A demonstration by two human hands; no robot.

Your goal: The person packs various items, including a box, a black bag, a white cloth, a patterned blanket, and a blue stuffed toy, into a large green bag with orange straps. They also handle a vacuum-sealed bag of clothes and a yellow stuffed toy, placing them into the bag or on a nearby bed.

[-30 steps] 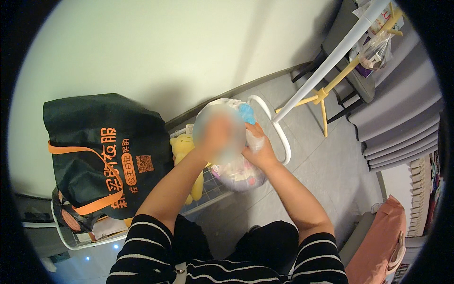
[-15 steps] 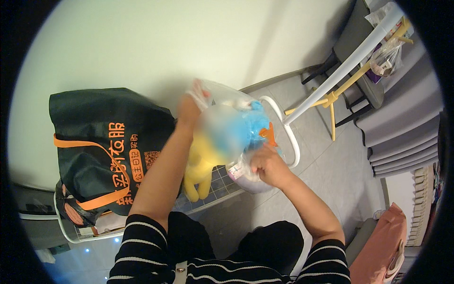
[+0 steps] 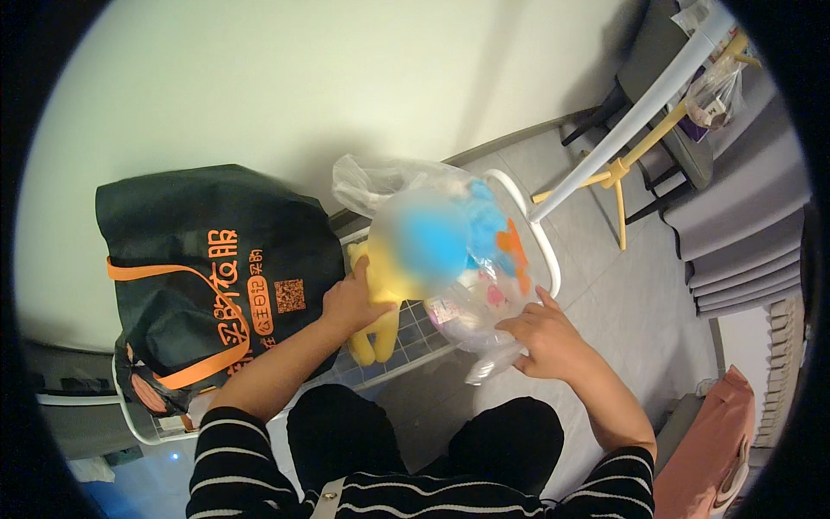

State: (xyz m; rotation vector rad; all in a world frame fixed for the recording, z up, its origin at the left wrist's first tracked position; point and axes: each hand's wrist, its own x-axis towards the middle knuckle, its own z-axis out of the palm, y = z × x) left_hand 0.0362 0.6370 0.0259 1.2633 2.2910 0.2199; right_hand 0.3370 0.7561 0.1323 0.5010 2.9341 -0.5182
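Observation:
On a white wire-grid rack, my left hand [image 3: 347, 301] grips a yellow plush toy [image 3: 377, 333] by its side, thumb across its front. A blurred patch covers the toy's upper part. Right beside it, blue plush with orange parts [image 3: 491, 227] sits inside a clear plastic bag [image 3: 471, 342], along with a pale item with pink spots. My right hand [image 3: 546, 339] touches this bag's near right edge, fingers spread. The far end of the bag lies loose against the wall side.
A large black bag [image 3: 199, 233] with orange handles fills the rack's left part. The rack's white rim [image 3: 546, 251] curves round on the right, by a white pole [image 3: 631, 117]. Beyond are a yellow stand [image 3: 616, 171], a dark chair [image 3: 692, 156] and grey curtains [image 3: 735, 251]. A pink bag [image 3: 705, 432] lies lower right.
My left hand has let go of the plastic at the far side and come down to the yellow plush toy. My right hand has moved right and slightly nearer, its fingers spreading.

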